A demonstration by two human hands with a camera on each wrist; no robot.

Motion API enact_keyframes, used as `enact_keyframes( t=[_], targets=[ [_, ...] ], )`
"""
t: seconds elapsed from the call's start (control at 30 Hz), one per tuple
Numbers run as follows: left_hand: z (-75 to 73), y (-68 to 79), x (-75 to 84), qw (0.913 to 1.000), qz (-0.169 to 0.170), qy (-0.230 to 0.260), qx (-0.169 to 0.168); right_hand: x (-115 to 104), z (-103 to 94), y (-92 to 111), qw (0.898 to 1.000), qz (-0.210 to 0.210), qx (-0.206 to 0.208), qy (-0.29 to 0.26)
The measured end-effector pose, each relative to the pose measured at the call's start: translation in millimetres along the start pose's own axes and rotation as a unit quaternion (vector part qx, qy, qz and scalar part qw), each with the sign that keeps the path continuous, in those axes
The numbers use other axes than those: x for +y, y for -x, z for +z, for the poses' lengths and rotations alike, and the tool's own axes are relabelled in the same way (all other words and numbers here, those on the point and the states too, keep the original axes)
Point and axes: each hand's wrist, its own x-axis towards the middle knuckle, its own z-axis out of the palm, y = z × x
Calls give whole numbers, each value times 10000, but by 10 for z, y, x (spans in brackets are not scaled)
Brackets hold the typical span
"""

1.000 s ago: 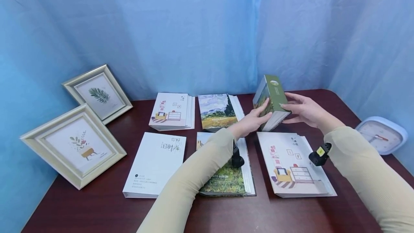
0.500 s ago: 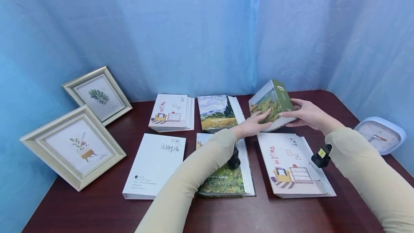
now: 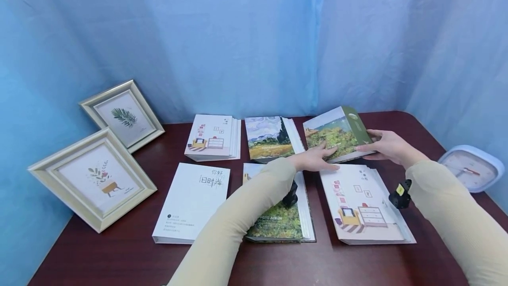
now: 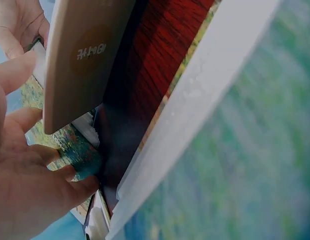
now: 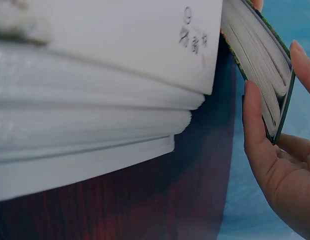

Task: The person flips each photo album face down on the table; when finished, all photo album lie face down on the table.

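A photo album point(image 3: 331, 129) with a painted garden cover and green spine tilts slightly at the back right in the head view. My right hand point(image 3: 390, 147) grips its near spine corner, thumb on one side and fingers on the other; the right wrist view shows its page edges point(image 5: 260, 60) between them. My left hand point(image 3: 311, 158) rests extended fingers on the cover's near left part, and the left wrist view shows those fingers point(image 4: 50, 155) against the painted surface. Just in front lies a white album point(image 3: 363, 206) with a furniture drawing.
Several other albums lie on the dark red table point(image 3: 285, 264): a plain white one point(image 3: 194, 202), a small white one point(image 3: 210, 136), a landscape one point(image 3: 267, 138) and a garden one point(image 3: 275, 226) under my left forearm. Picture frames point(image 3: 97, 180) stand left, a clock point(image 3: 472, 169) right.
The green-spined album has tipped over from standing steeply to lying much flatter, its painted cover turning upward. My right hand has moved down and slightly right with it; my left fingers have spread across the cover.
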Motion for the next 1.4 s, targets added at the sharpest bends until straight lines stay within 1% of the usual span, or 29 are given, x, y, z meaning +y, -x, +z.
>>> enact_keyframes(
  t=[0.1, 0.17, 0.3, 0.43, 0.53, 0.63, 0.7, 0.8, 0.9, 0.97, 1.1, 1.2, 1.37, 1.4],
  targets=[
    [-1, -1, 17, 9988, 37, -484, -50, 107, -23, -75, 9998, -44, 65, 174],
    [-1, -1, 29, 9974, 24, -718, -58, 114, -19, -73, 9995, -45, 126, 277],
    [7, -11, 61, 9951, -80, -984, -31, -19, 23, 57, 9984, 76, 198, 527],
    [25, -41, 94, 9907, -218, -1343, -35, -188, 82, 238, 9964, 342, 55, 768],
    [42, -70, 116, 9859, -310, -1641, -68, -239, 112, 321, 9937, 495, -64, 1007],
    [40, -89, 138, 9816, -387, -1871, -56, -241, 124, 337, 9925, 552, -30, 1095],
    [23, -95, 148, 9798, -439, -1950, -17, -222, 121, 297, 9926, 564, 35, 1079],
    [-17, -104, 146, 9779, -485, -2033, 5, -139, 97, 164, 9914, 675, 210, 1101],
    [-56, -117, 123, 9782, -485, -2019, -39, -46, 75, 33, 9888, 780, 367, 1220],
    [-74, -123, 102, 9793, -470, -1968, -65, -41, 73, 9, 9879, 820, 376, 1258],
    [-94, -112, 75, 9811, -472, -1878, -47, -218, 141, 151, 9878, 849, 362, 1258],
    [-90, -97, 83, 9813, -510, -1858, 12, -316, 179, 244, 9864, 881, 462, 1308],
    [-49, -93, 118, 9794, -613, -1923, 84, -308, 180, 273, 9810, 860, 628, 1622],
    [-40, -97, 122, 9786, -643, -1950, 95, -300, 176, 276, 9803, 824, 601, 1690]
  ],
)
